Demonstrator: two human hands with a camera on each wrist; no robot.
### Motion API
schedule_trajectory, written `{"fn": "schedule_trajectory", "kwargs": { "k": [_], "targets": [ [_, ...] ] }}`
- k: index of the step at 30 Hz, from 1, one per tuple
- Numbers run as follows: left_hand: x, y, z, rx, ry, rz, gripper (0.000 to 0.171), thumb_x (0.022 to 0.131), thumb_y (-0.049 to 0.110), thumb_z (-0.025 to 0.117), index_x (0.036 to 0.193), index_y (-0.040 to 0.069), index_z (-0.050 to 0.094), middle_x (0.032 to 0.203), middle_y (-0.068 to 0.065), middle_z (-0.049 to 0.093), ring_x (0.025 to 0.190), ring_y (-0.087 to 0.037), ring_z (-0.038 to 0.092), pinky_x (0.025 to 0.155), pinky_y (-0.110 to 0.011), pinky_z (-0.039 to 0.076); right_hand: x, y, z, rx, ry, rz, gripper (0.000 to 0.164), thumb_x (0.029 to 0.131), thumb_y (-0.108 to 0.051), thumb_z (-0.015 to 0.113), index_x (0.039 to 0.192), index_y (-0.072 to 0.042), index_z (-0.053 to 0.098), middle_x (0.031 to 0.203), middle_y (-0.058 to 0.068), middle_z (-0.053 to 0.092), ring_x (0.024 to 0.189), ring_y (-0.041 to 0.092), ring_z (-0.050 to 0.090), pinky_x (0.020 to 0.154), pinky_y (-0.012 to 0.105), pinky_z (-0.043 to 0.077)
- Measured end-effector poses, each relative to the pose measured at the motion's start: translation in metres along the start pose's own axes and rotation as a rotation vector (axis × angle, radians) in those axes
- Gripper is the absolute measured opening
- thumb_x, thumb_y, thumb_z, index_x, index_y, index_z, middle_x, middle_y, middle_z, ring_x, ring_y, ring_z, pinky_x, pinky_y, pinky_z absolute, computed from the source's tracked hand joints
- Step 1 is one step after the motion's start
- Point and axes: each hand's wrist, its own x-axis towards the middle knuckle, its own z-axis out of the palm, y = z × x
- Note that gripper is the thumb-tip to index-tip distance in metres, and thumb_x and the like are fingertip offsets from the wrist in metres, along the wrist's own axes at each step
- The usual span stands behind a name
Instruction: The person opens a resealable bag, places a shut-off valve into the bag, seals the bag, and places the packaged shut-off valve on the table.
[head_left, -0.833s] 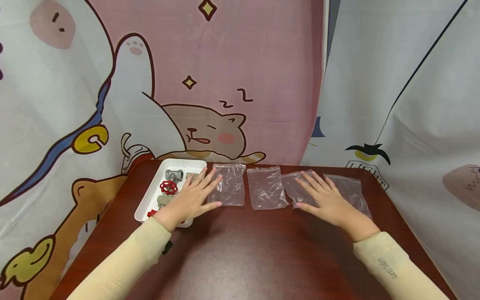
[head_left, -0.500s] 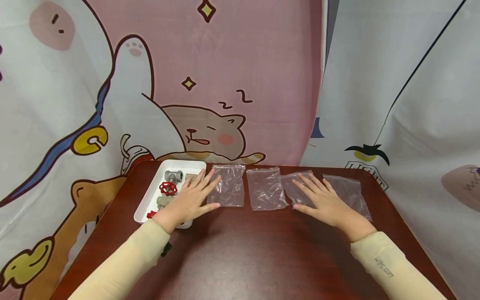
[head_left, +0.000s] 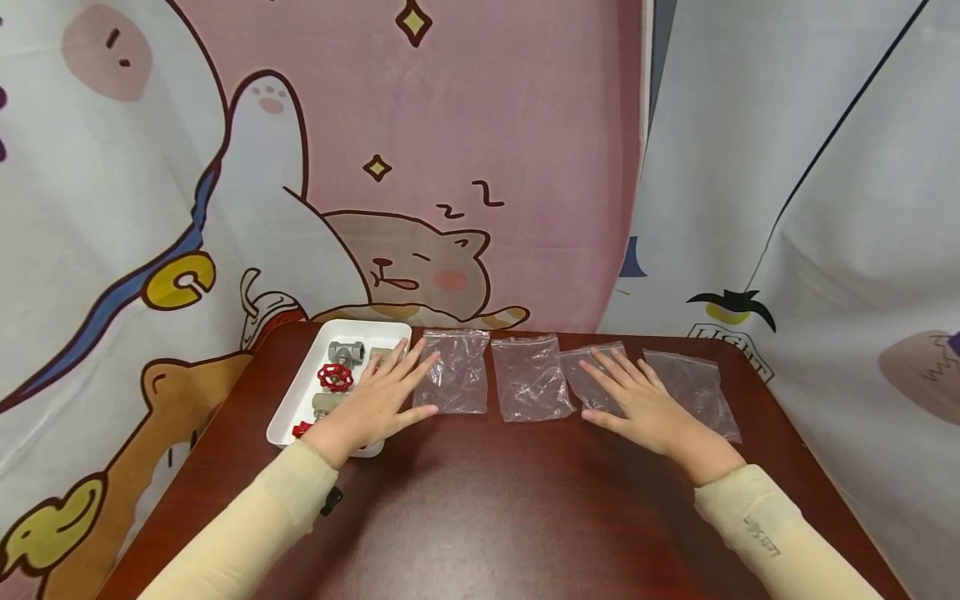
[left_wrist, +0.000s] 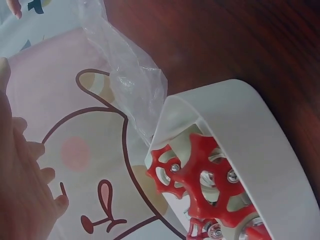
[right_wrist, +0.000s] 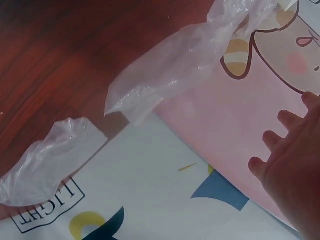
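My left hand [head_left: 378,406] is held palm down with spread fingers over the right part of a white tray [head_left: 288,408], hiding some of what lies in it. Inside are grey-green valves with red handwheels [left_wrist: 212,175], seen close in the left wrist view; a grey valve body [head_left: 347,352] lies toward the back. To the right, my right hand [head_left: 647,408] hovers with straight, spread fingers above a clear zip bag [head_left: 592,371], partly covering it. Neither hand holds anything.
More clear zip bags lie in a row along the table's back: one by the tray [head_left: 453,375], one in the middle [head_left: 531,379], one at right [head_left: 693,387]. A small black object [head_left: 331,500] shows beside the left sleeve. A printed curtain [head_left: 525,167] hangs behind the table [head_left: 480,500].
My right hand has shifted slightly left. The left hand stays almost in place over the tray, and the bags and valves have not moved on the table.
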Motion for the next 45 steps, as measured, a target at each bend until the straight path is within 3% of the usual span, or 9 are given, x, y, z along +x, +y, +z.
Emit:
{"fn": "schedule_trajectory", "kwargs": {
  "k": [7,15,22,29,32,37,42,45],
  "targets": [
    [-0.008,-0.012,-0.001,-0.023,0.064,-0.029,0.075,0.092,0.058,0.045,0.152,0.024,0.017,0.16,-0.001,0.008,0.147,-0.029,0.006,0.113,-0.061,0.011,0.008,-0.009,0.008,0.036,0.021,-0.026,0.073,0.089,-0.054,0.055,0.15,-0.025,0.026,0.158,0.004,0.019,0.143,0.036,0.017,0.11,0.063,0.012],
    [-0.027,-0.048,-0.002,-0.033,0.141,-0.178,0.072,0.092,0.051,0.052,0.15,0.017,0.025,0.156,-0.01,0.024,0.142,-0.036,0.018,0.109,-0.065,0.014,0.029,-0.029,0.023,0.069,0.081,-0.094,0.07,0.088,-0.043,0.063,0.147,-0.02,0.033,0.154,0.007,0.028,0.139,0.034,0.027,0.107,0.062,0.023],
    [-0.054,-0.084,-0.003,-0.106,0.193,-0.339,0.073,0.092,0.045,0.055,0.149,0.01,0.026,0.151,-0.021,0.027,0.137,-0.044,0.022,0.104,-0.068,0.017,0.047,-0.046,0.035,0.122,0.059,-0.096,0.069,0.089,-0.042,0.062,0.147,-0.02,0.034,0.152,0.01,0.031,0.14,0.032,0.028,0.109,0.059,0.024],
    [-0.083,-0.112,0.0,-0.275,0.235,-0.519,0.064,0.093,0.022,0.056,0.145,-0.003,0.027,0.143,-0.033,0.03,0.13,-0.052,0.027,0.102,-0.068,0.023,0.066,-0.063,0.049,0.211,0.07,-0.012,0.064,0.089,-0.04,0.063,0.145,-0.022,0.037,0.15,0.007,0.035,0.137,0.032,0.033,0.108,0.056,0.03],
    [-0.09,-0.12,0.002,-0.35,0.215,-0.603,0.056,0.095,0.015,0.051,0.141,-0.008,0.03,0.137,-0.036,0.036,0.125,-0.051,0.035,0.102,-0.064,0.028,0.075,-0.07,0.055,0.254,0.097,0.017,0.062,0.089,-0.035,0.065,0.143,-0.02,0.04,0.146,0.009,0.04,0.134,0.032,0.037,0.108,0.054,0.032],
    [-0.098,-0.129,0.009,-0.432,0.161,-0.747,0.049,0.096,0.014,0.048,0.138,-0.008,0.037,0.128,-0.034,0.048,0.114,-0.047,0.048,0.095,-0.059,0.039,0.091,-0.082,0.063,0.375,0.159,0.066,0.058,0.087,-0.026,0.068,0.139,-0.01,0.046,0.139,0.014,0.046,0.124,0.034,0.048,0.103,0.051,0.039],
    [-0.104,-0.133,0.015,-0.457,0.151,-0.836,0.043,0.096,0.013,0.047,0.133,-0.008,0.044,0.124,-0.033,0.052,0.114,-0.048,0.046,0.094,-0.057,0.042,0.11,-0.093,0.073,0.508,0.172,0.211,0.051,0.085,-0.018,0.068,0.13,0.0,0.052,0.124,0.021,0.056,0.098,0.033,0.061,0.089,0.046,0.047],
    [-0.107,-0.135,0.018,-0.465,0.162,-0.874,0.038,0.096,0.012,0.047,0.128,-0.008,0.05,0.124,-0.033,0.052,0.113,-0.048,0.046,0.091,-0.056,0.044,0.121,-0.099,0.08,0.547,0.128,0.318,0.049,0.086,-0.02,0.067,0.127,0.003,0.054,0.118,0.022,0.059,0.1,0.033,0.06,0.091,0.046,0.046]
  ]
}}
